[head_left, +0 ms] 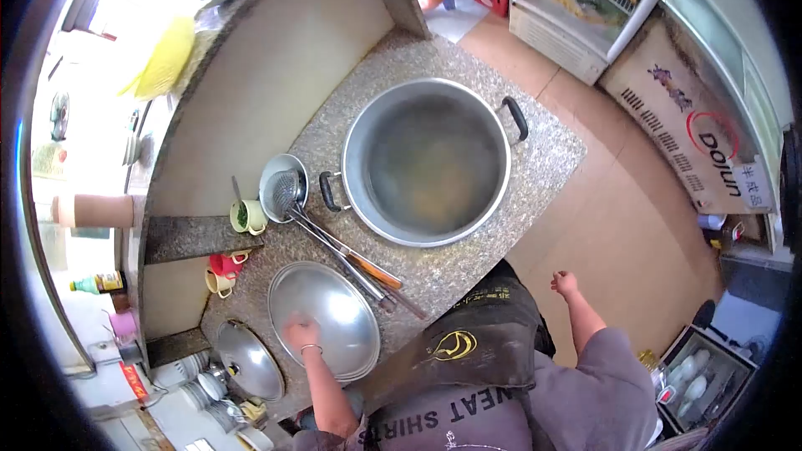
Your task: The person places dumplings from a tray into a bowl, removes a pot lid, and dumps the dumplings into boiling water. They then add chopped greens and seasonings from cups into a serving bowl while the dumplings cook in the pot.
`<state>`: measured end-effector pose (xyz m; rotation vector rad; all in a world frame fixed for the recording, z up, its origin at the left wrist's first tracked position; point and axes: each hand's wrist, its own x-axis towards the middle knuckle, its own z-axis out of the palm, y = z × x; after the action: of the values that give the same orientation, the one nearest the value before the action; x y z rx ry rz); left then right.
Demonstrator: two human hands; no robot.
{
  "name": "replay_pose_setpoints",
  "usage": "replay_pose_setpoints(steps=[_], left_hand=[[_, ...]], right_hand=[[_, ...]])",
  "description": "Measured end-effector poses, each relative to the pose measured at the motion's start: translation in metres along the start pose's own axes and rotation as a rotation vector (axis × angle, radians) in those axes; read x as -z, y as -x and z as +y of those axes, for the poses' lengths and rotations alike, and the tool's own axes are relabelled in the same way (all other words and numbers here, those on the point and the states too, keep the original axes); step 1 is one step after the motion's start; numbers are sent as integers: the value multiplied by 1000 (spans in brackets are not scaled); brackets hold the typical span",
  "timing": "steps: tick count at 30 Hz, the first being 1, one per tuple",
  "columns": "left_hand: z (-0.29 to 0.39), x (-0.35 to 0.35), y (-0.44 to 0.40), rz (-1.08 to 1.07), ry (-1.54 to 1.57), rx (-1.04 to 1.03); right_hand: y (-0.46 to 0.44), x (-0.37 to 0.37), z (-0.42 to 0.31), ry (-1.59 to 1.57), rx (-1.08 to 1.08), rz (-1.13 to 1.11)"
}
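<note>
Black apron (pixel 493 317) with a yellow emblem stands beside the near edge of the speckled grey stone counter (pixel 547 146). Near that edge, the left hand (pixel 302 331) is over a round silver metal lid (pixel 351 317); its fingers are blurred, so I cannot tell whether they grasp. Beyond the edge, the right hand's (pixel 565 283) fingers are released, loosely bent. Toward the counter's far end sits a large silver pot (pixel 357 163) with black handles, holding cloudy liquid.

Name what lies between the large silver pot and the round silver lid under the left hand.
Long metal and orange-brown utensil handles, in the head view.
</note>
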<state>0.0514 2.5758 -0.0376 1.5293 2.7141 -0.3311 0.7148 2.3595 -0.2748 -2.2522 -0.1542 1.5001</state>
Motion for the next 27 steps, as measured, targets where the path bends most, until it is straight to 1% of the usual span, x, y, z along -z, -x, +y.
replay_pose_setpoints(steps=[2,3,5,6,8,9,10,11,13,14,15,16,17,18,19,20,21,22,25,26,27], left_hand=[[-11,4,7,37,150,17],[-13,6,11,43,169,23],[-12,20,21,-14,319,127],[-18,15,19,-7,332,132],[-34,6,17,41,477,46],[-41,2,18,48,485,53],[-44,4,21,124,464,32],[-39,13,23,199,447,10],[-38,47,29,152,448,1],[-39,58,29,212,502,-57],[-22,96,41,230,456,-92],[-15,121,41,220,416,-145],[-4,146,45,186,344,-153],[17,181,48,87,280,-171],[34,200,51,192,319,-305],[56,222,53,222,319,-362],[78,240,54,249,364,-478],[101,253,54,281,408,-597],[190,278,54,131,472,-708],[219,275,49,149,434,-823],[249,263,40,126,461,-922]], right_hand=[[7,-1,-15,-83,15,-8],[9,-2,-22,-79,34,-3],[13,-7,-37,-20,55,-41],[15,-10,-44,-35,80,-49],[18,-13,-55,-4,112,-61],[19,-13,-61,23,129,-72],[19,-12,-63,23,138,-73],[18,-8,-66,25,156,-88],[18,5,-63,43,176,-97],[17,14,-58,26,140,-70],[14,22,-52,11,106,-43],[9,31,-42,-9,115,-62],[3,39,-32,9,125,-56],[2,46,-25,27,98,-51],[3,53,-21,45,72,-48],[4,59,-16,62,82,-49],[8,62,-15,54,51,-49],[9,62,-15,42,22,-50],[-3,62,-5,3,11,-48],[-3,62,-8,2,21,-45],[1,60,-12,-53,29,-55]])
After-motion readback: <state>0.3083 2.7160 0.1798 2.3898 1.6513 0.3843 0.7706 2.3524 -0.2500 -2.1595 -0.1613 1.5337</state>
